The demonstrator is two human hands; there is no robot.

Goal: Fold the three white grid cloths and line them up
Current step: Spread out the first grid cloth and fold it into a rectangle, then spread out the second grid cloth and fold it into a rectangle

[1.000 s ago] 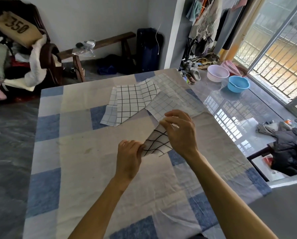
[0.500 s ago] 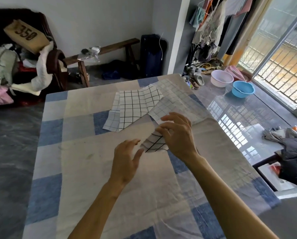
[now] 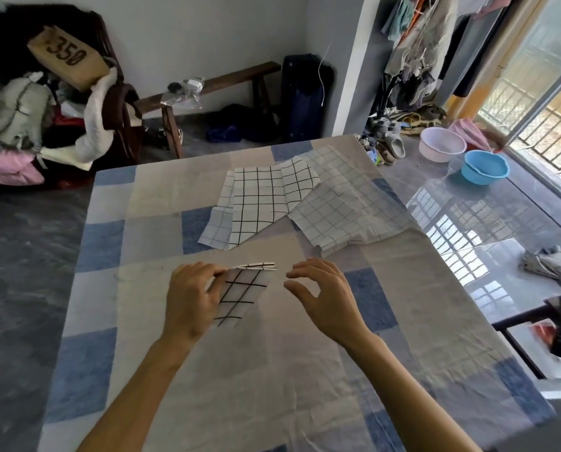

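Left hand [image 3: 192, 296] pins the small folded white black-grid cloth [image 3: 243, 290] on the tabletop [image 3: 272, 370]; right hand [image 3: 324, 293] hovers released, so layers may spring apart.

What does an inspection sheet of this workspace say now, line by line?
Surface: checked blue-and-beige sheet over the table.
Job's things: folded grid cloth near; two unfolded grid cloths overlapping farther back.
Clutter: nothing seen on the sheet.
Grippers: left hand presses the folded cloth; right hand open, apart from it.
Cables: white cord by the wall.
Surroundings: two basins, bench, hanging clothes.
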